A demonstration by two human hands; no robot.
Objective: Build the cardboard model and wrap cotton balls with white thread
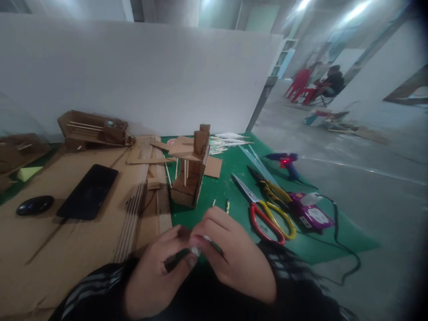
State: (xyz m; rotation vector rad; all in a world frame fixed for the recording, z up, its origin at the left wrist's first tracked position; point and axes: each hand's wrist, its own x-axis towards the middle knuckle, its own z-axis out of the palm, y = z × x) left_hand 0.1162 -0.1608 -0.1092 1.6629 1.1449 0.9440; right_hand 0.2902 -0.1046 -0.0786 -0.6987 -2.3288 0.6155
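The left hand and right hand are close together. The grip of both is pinching a small white thing over the near edge of the green table. Big scissors with red and yellow handles lie to the right. Past the hands stands a brown cardboard thing with sticks. Farther right is a glue gun with a red light. Far away, a person sits.

From our head we look forward and steeply down, close over our left hand and right hand, across the green-covered tabletop to the white partition; this is our only view.
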